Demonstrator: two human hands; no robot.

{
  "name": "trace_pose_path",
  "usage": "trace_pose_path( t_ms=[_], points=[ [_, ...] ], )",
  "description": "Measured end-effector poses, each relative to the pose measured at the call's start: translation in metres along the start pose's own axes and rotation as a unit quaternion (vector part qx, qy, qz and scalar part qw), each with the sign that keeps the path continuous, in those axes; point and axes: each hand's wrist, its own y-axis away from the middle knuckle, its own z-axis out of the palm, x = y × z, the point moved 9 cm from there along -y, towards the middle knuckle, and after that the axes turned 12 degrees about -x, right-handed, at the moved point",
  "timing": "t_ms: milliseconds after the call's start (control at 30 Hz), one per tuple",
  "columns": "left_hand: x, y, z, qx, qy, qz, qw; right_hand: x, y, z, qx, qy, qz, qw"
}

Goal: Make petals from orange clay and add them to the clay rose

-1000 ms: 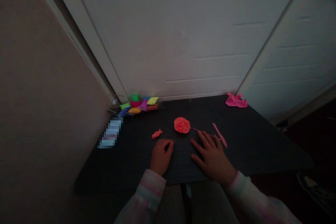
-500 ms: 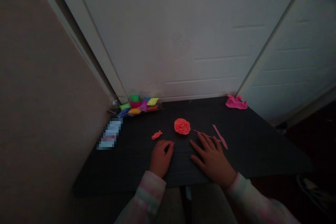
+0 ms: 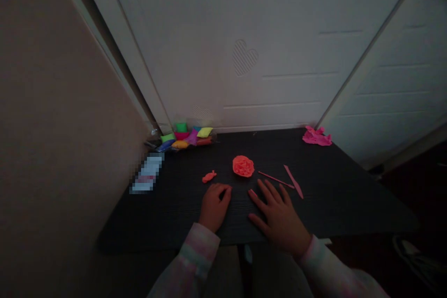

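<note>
A ruffled, flower-like piece of orange modelling clay lies near the middle of the dark table. My left hand rests on the tabletop below it, fingers curled and thumb meeting the forefinger; whatever may be between the tips is hidden. Just beyond that hand sits a small twisted lump of orange clay. Spread and flat, my right hand touches only the tabletop. By its fingertips lie a thin pink stick and a flat pink knife-like clay tool.
Several colourful clay packs are piled at the back left, with a blurred pale rectangular item in front of them. A crumpled bright pink piece lies at the back right corner. A white panel stands behind the table.
My right hand has slid slightly left and nearer to me, uncovering more of the thin pink stick. My left hand stays in nearly the same pose. The camera view has shifted a little.
</note>
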Motion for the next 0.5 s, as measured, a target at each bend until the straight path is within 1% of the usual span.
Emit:
trace_pose_path(
  t_ms=[67, 167, 200, 233, 333, 367, 467, 500],
  points=[
    [0.001, 0.0, -0.001, 0.001, -0.001, -0.001, 1.0, 0.002, 0.0, 0.0, 0.003, 0.001, 0.009, 1.0],
    [0.001, 0.0, -0.001, 0.001, -0.002, 0.0, 1.0, 0.014, 0.001, -0.002, 0.012, 0.011, 0.065, 0.998],
    [0.001, 0.0, 0.0, 0.0, -0.002, 0.001, 1.0, 0.014, 0.001, -0.002, 0.013, 0.012, 0.067, 0.998],
    [0.002, 0.0, 0.0, 0.0, -0.001, 0.002, 1.0, 0.012, 0.001, -0.002, 0.01, 0.01, 0.055, 0.998],
    [0.001, -0.001, 0.0, 0.0, 0.0, 0.002, 1.0, 0.003, -0.001, -0.001, -0.001, -0.004, 0.001, 1.0],
    [0.001, 0.0, 0.0, 0.001, 0.001, 0.001, 1.0, 0.004, -0.001, -0.002, -0.003, -0.005, 0.004, 1.0],
    [0.0, 0.0, 0.0, 0.0, 0.002, 0.0, 1.0, 0.015, -0.001, -0.004, 0.004, 0.006, 0.056, 0.998],
    [0.0, 0.0, 0.0, 0.0, 0.002, -0.001, 1.0, 0.016, -0.001, -0.004, 0.006, 0.011, 0.061, 0.998]
  ],
)
